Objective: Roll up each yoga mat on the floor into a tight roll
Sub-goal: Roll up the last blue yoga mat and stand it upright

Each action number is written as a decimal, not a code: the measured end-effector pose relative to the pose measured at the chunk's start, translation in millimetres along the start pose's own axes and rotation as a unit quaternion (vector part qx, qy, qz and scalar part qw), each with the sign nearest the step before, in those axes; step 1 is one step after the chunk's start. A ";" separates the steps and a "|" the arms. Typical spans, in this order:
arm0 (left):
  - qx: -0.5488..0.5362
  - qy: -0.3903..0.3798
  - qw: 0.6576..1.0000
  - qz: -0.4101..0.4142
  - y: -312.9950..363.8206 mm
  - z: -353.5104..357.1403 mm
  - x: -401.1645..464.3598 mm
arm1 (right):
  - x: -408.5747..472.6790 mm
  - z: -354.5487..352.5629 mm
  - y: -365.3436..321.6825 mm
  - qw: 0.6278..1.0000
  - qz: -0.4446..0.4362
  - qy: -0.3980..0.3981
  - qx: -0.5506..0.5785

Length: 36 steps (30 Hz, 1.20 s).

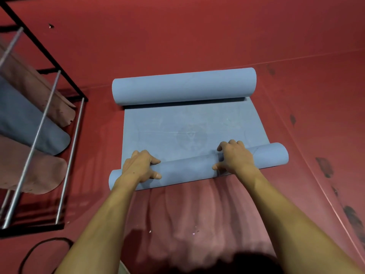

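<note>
On the near roll of the blue foam yoga mat (189, 125), left hand (139, 167) and right hand (235, 158) press, fingers curled over it, keeping it tight.

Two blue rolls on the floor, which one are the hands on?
The near roll, closest to the camera. The left hand and right hand both press on it. The far roll, at the other end of the flat mat section, lies untouched.

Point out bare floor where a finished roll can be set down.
Free: the red floor beyond the far roll, and the strip right of the blue mat. Crowded: left, where the rack of mats stands; the near roll fills both hands.
</note>
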<state>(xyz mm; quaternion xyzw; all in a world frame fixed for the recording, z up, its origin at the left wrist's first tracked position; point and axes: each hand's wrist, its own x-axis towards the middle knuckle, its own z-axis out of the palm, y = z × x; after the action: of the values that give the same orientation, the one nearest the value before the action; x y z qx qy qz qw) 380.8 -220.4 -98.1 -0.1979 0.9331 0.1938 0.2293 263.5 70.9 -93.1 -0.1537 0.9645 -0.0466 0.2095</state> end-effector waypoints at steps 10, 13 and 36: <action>0.012 0.086 0.996 0.007 12.6 1.8 -5.5 | -8.3 0.0 -0.8 0.998 -0.025 0.038 -0.040; 0.012 0.098 0.995 0.014 18.2 2.0 -4.5 | -5.1 2.2 0.9 0.999 -0.017 0.034 -0.014; 0.142 0.171 0.973 0.057 35.5 29.5 -2.3 | 4.9 19.6 2.4 0.986 -0.094 0.085 -0.108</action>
<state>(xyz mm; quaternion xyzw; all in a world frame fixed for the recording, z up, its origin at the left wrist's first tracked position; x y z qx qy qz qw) 376.8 -176.4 -111.5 -0.1397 0.9863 0.0356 0.0807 266.8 71.2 -113.2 -0.2610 0.9594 0.0253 0.1040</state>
